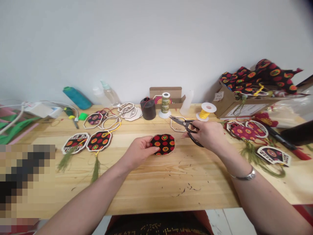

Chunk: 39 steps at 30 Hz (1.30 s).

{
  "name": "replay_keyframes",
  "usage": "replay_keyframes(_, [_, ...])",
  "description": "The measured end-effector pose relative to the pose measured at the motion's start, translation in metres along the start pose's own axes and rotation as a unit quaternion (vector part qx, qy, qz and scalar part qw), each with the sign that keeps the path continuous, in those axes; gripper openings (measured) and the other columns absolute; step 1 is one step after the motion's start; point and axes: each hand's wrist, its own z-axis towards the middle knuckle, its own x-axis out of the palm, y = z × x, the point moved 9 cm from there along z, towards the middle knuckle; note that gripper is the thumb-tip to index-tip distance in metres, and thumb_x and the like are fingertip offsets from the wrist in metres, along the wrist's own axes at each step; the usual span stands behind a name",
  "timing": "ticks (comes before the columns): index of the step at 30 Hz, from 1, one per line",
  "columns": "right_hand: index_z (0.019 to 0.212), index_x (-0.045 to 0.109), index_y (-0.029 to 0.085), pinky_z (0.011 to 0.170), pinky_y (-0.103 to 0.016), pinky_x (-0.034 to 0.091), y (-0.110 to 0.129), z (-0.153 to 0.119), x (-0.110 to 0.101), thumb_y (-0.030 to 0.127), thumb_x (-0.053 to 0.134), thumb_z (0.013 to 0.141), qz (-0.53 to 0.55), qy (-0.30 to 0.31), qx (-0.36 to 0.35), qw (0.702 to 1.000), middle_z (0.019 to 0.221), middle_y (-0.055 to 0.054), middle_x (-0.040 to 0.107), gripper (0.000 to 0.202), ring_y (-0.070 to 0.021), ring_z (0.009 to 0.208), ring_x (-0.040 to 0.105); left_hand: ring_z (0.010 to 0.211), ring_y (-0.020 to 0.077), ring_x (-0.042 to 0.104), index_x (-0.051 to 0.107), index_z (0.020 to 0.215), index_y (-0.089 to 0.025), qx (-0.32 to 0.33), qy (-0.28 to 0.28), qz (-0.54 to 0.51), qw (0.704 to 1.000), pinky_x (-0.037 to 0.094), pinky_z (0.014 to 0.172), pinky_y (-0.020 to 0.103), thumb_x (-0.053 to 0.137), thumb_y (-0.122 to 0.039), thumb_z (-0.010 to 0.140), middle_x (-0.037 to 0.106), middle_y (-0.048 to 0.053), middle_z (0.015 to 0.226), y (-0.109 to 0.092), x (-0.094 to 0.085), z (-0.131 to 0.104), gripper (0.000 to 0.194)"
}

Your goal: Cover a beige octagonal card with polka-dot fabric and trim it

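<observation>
My left hand [141, 150] pinches the left edge of a rounded black fabric piece [164, 144] with red and orange flower patterns, held above the wooden table [146, 192]. To its right, my right hand [207, 133] is closed around the black handles of scissors [187, 124]. Their blades point up and to the left, apart from the fabric piece. Small dark scraps [187, 189] lie on the wood in front of the hands. Behind the scissors is a pale lattice frame [176, 124].
Patterned ornaments with green tassels [99, 141] lie at left. Along the back stand a black thread spool [148, 109], a green thread cone [165, 106] and a yellow spool [204, 112]. A cardboard box [228, 102] full of fabric is at right, near more ornaments [274, 155].
</observation>
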Motion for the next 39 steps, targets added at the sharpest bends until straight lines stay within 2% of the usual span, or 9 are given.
replay_keyframes(4, [0.072,0.069,0.020,0.049,-0.027,0.019,-0.003,0.000,0.003,0.071,0.045,0.080,0.006,0.007,0.015,1.000,0.052,-0.007,0.062,0.058,-0.0188,0.051,0.053,0.089,0.0197,0.073,0.073,0.100,-0.016,-0.001,-0.003,-0.006,1.000,0.056,0.088,0.033,0.076,-0.020,0.067,0.078,0.004,0.097,0.001,-0.001,0.000,0.033])
replay_keyframes(8, [0.071,0.069,0.020,0.049,-0.027,0.019,-0.001,-0.001,0.000,0.071,0.046,0.080,0.015,-0.018,0.006,1.000,0.050,-0.006,0.060,0.057,-0.0179,0.050,0.052,0.089,0.0206,0.074,0.072,0.098,-0.015,-0.006,-0.004,-0.002,1.000,0.056,0.088,0.035,0.076,-0.021,0.067,0.079,0.004,0.096,0.000,0.000,0.000,0.032])
replay_keyframes(14, [0.068,0.067,0.018,0.047,-0.027,0.020,0.016,-0.008,-0.022,0.065,0.048,0.085,0.025,-0.135,-0.075,0.988,0.055,-0.006,0.064,0.054,-0.0160,0.050,0.056,0.101,0.0236,0.071,0.068,0.111,-0.016,0.041,-0.009,0.037,0.998,0.052,0.097,0.042,0.072,-0.022,0.071,0.075,0.006,0.110,-0.007,0.004,-0.002,0.041])
replay_keyframes(18, [0.068,0.066,0.017,0.049,-0.027,0.024,0.028,-0.018,-0.034,0.058,0.056,0.084,0.034,-0.198,-0.128,0.971,0.061,-0.006,0.069,0.045,-0.0153,0.053,0.059,0.106,0.0238,0.068,0.064,0.118,-0.017,0.106,-0.048,0.136,0.984,0.050,0.099,0.042,0.067,-0.025,0.077,0.072,0.007,0.117,-0.012,-0.002,-0.004,0.042])
replay_keyframes(21, [0.071,0.066,0.017,0.050,-0.027,0.027,0.036,-0.024,-0.040,0.053,0.059,0.084,0.037,-0.219,-0.153,0.963,0.061,-0.005,0.069,0.039,-0.0150,0.054,0.059,0.105,0.0232,0.067,0.061,0.124,-0.019,0.129,-0.080,0.215,0.965,0.051,0.097,0.040,0.067,-0.029,0.080,0.071,0.008,0.119,-0.015,-0.006,-0.005,0.046])
replay_keyframes(25, [0.072,0.066,0.017,0.052,-0.028,0.028,0.050,-0.030,-0.044,0.048,0.058,0.085,0.023,-0.224,-0.196,0.955,0.063,-0.005,0.068,0.035,-0.0148,0.056,0.058,0.092,0.0220,0.068,0.057,0.130,-0.018,0.152,-0.142,0.245,0.947,0.054,0.084,0.038,0.068,-0.040,0.081,0.068,0.011,0.120,-0.025,-0.016,-0.011,0.055])
replay_keyframes(30, [0.071,0.064,0.016,0.056,-0.030,0.029,0.067,-0.038,-0.042,0.046,0.054,0.087,-0.011,-0.210,-0.253,0.944,0.066,-0.006,0.066,0.035,-0.0160,0.060,0.055,0.113,0.0206,0.061,0.066,0.114,-0.019,0.280,-0.199,0.217,0.914,0.046,0.099,0.035,0.054,-0.035,0.093,0.067,0.009,0.122,-0.054,-0.021,-0.031,0.029])
replay_keyframes(34, [0.071,0.064,0.017,0.056,-0.031,0.028,0.075,-0.040,-0.038,0.047,0.053,0.087,-0.020,-0.176,-0.282,0.943,0.066,-0.005,0.064,0.036,-0.0167,0.061,0.053,0.110,0.0196,0.062,0.071,0.102,-0.020,0.323,-0.192,0.213,0.902,0.046,0.100,0.036,0.056,-0.029,0.093,0.070,0.008,0.113,-0.065,-0.017,-0.037,0.019])
replay_keyframes(39, [0.077,0.066,0.016,0.055,-0.032,0.027,0.073,-0.037,-0.028,0.048,0.056,0.086,-0.019,-0.136,-0.282,0.950,0.070,-0.006,0.065,0.035,-0.0176,0.064,0.054,0.110,0.0196,0.061,0.072,0.102,-0.022,0.337,-0.153,0.198,0.908,0.049,0.096,0.036,0.060,-0.026,0.091,0.068,0.008,0.112,-0.065,-0.012,-0.036,0.017])
